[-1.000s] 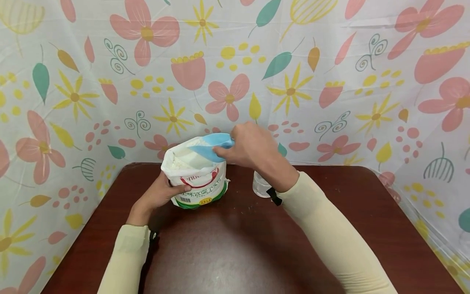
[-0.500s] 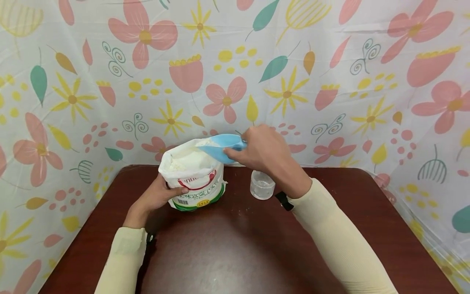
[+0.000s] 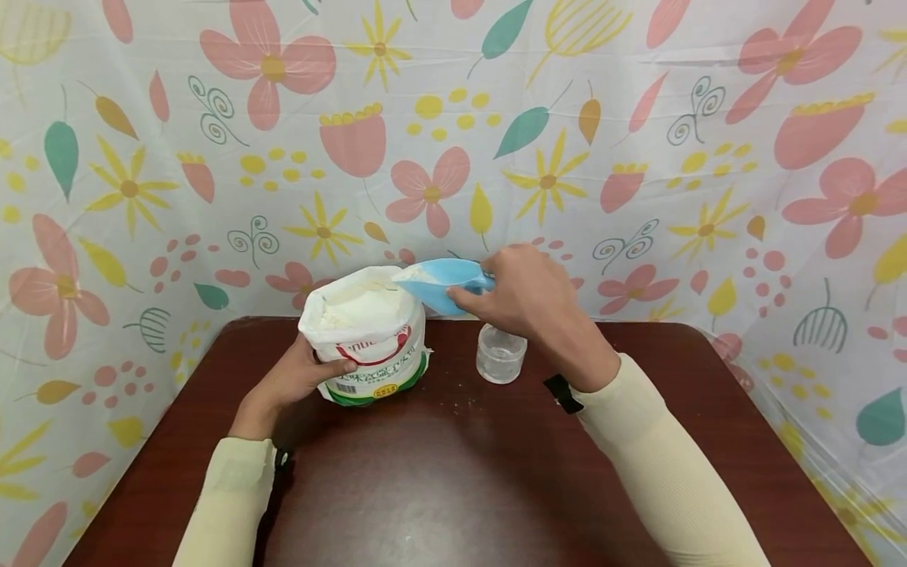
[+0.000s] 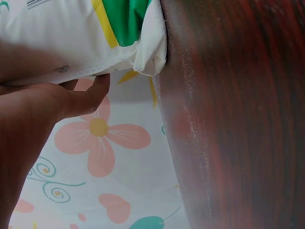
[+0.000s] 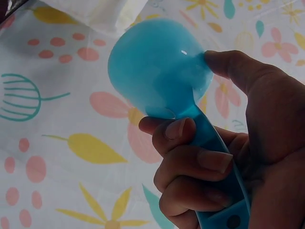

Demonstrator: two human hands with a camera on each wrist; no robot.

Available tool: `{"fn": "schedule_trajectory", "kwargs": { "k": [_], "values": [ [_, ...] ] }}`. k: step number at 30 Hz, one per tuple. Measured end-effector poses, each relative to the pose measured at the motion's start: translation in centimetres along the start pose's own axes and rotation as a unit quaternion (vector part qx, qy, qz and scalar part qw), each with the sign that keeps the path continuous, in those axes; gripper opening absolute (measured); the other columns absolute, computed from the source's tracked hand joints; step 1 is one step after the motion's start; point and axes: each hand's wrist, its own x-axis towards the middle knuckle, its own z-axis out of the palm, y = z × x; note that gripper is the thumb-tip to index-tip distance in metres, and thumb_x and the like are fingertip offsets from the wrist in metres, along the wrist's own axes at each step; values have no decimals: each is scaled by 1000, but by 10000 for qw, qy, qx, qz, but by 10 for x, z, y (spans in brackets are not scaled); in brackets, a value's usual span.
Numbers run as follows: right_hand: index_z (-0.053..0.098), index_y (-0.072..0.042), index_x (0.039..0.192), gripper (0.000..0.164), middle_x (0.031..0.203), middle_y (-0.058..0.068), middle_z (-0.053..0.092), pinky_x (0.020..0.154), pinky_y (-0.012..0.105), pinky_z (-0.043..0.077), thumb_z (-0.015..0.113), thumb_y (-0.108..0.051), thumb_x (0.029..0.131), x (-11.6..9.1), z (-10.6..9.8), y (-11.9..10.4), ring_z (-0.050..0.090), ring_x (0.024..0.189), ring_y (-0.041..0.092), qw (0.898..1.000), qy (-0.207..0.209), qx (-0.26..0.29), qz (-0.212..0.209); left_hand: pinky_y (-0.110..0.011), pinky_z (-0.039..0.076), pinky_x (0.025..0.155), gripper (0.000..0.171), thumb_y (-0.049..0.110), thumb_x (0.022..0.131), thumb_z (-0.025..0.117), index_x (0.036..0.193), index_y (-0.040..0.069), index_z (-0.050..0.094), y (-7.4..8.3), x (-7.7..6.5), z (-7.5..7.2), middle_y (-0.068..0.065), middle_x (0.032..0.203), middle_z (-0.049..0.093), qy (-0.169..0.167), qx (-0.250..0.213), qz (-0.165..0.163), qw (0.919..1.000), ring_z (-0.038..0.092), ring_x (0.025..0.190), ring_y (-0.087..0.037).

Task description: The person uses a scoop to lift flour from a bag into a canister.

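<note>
My left hand (image 3: pixel 286 384) grips the side of an upright white flour bag (image 3: pixel 368 354), thumb on its printed front. White powder shows in the bag's wide mouth. In the left wrist view the left hand's fingers (image 4: pixel 97 93) bend against the bag (image 4: pixel 62 43). My right hand (image 3: pixel 534 287) holds a blue scoop (image 3: pixel 442 283) level at the bag's right rim, with some white powder visible in it. In the right wrist view the fingers (image 5: pixel 190 162) curl round the scoop's handle (image 5: pixel 209 133). A clear round jar (image 3: pixel 501 354) stands on the table below the right hand.
The dark red-brown table (image 3: pixel 425 488) bears a few white specks near the jar. Close behind it hangs a white curtain (image 3: pixel 439 102) printed with flowers and leaves, which also runs along both sides.
My right hand has drawn the scoop to the right, out of the bag's mouth to its rim. The jar, partly hidden before, now shows fully. My left hand keeps its grip on the bag.
</note>
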Motion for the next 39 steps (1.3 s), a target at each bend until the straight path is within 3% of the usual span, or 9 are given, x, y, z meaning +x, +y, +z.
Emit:
{"fn": "schedule_trajectory", "kwargs": {
  "k": [7,13,18,25,32,39],
  "values": [
    [49,-14,65,56,64,3,34,49,32,26,73,-58,89,-8,1,11,35,53,19,10000,57,-63,18,-59,46,110,104,4,89,85,166,33,21,0,0,-1,-3,148,56,-3,46,1,10000,58,133,-28],
    [41,-13,61,62,58,0,26,50,32,25,74,-57,90,-13,4,26,28,53,18,9999,88,-44,-41,-57,46,110,104,3,88,85,165,34,22,-2,0,-2,-2,148,56,-11,-14,-3,10000,57,134,-28],
    [40,-14,62,62,57,-1,28,51,32,26,73,-57,92,-19,6,36,30,51,16,10000,25,-56,25,-58,45,111,103,3,90,84,165,35,22,-1,0,-2,-3,148,57,-11,7,-38,10000,58,133,-27],
    [41,-15,60,63,57,-3,26,49,31,24,77,-57,89,-29,10,52,30,53,16,9997,185,25,173,-47,50,108,105,1,89,85,165,34,21,1,0,-2,-4,147,58,-8,-46,-7,10000,60,131,-27],
    [41,-15,63,62,60,-1,27,50,32,24,79,-57,88,-37,17,68,32,54,17,9993,216,-10,309,-59,46,110,104,4,89,85,166,34,21,2,-1,-2,-5,148,58,-31,-7,-21,10000,59,132,-26],
    [39,-16,67,61,61,-2,27,49,31,25,77,-58,90,-47,21,82,33,54,17,9989,178,-80,424,-62,44,111,103,7,90,85,165,36,21,-1,-1,-3,-3,148,57,-1,88,-78,9999,58,133,-27]
  ]
}}
